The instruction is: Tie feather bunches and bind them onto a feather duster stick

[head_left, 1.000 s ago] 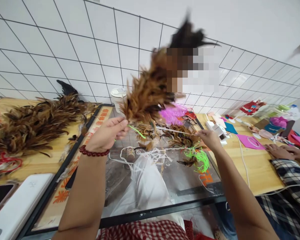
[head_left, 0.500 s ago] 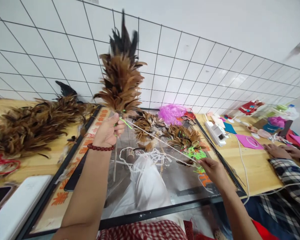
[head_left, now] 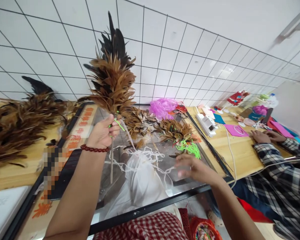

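Note:
My left hand (head_left: 103, 133) is closed round the thin stick of a brown and black feather duster (head_left: 111, 80), held upright over the glass-topped table (head_left: 150, 203). A green tie (head_left: 118, 122) and a white string (head_left: 126, 133) hang from the stick just below the feathers. My right hand (head_left: 193, 168) hovers low over the glass at the right, fingers spread and somewhat blurred, nothing visibly in it. White string loops (head_left: 142, 156) and a white plastic bag (head_left: 142, 183) lie on the glass between my hands.
Loose feather bundles (head_left: 165, 128) and green ties (head_left: 188, 148) lie on the glass behind. Finished dusters (head_left: 17, 123) are piled on the wooden bench at left. A pink bag (head_left: 162, 108) sits at the back. Another person in a plaid sleeve (head_left: 280, 156) works at right.
The duster swung from tilted right to upright. My right hand, which was pulling the white string taut, has let it go slack and dropped toward the glass.

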A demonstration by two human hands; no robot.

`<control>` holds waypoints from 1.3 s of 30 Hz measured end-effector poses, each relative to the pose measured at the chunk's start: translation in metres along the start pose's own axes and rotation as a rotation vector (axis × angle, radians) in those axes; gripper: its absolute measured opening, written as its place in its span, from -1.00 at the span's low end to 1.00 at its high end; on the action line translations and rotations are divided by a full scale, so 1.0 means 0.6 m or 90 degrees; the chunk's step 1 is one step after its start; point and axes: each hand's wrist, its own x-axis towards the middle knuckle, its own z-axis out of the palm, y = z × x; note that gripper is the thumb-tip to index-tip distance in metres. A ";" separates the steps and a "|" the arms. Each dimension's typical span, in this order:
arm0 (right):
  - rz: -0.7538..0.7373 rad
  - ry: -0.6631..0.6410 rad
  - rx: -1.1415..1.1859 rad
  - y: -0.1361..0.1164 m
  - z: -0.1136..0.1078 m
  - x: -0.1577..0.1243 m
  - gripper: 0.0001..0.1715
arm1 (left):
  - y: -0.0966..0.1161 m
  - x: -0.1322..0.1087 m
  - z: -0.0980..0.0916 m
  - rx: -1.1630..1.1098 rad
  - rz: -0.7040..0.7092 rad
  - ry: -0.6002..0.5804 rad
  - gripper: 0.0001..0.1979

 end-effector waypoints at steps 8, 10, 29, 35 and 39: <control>0.265 0.186 -0.384 0.064 -0.018 0.118 -0.71 | -0.026 -0.010 0.026 -0.102 -0.155 -0.074 -0.76; 0.318 0.223 -0.423 0.081 -0.005 0.138 -0.68 | -0.033 -0.010 0.029 -0.097 -0.164 -0.079 -0.75; 0.134 0.391 0.604 0.045 -0.049 0.135 -0.61 | -0.076 0.004 0.039 -0.080 -0.159 -0.081 -0.78; 0.042 0.286 0.633 -0.053 0.017 0.181 -0.67 | -0.119 0.005 0.050 0.025 -0.084 -0.082 -0.75; -0.062 0.340 0.580 -0.097 0.049 0.223 -0.74 | -0.136 0.002 0.059 0.096 -0.038 -0.025 -0.75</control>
